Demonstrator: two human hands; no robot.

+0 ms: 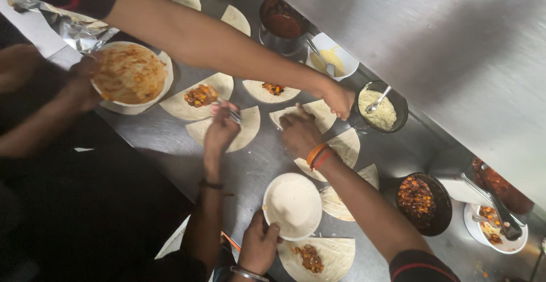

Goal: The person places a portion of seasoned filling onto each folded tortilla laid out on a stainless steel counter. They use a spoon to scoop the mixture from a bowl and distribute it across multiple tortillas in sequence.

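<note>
Your left hand (259, 243) gripped white plate (293, 205) by near rim, just above filled tortilla (318, 256); your right hand (298, 134) lay on another tortilla (341, 145) on counter (256, 162) — fingers bent, grip unclear.

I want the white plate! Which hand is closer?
Right. The right hand holds the plate by its rim; the left hand is farther up, with a fork over a tortilla.

The left hand (222, 129) is reaching forward on an extended arm, with its fingers curling closed. The right hand (259, 248) is gripping close to the body, thumb uppermost.
</note>
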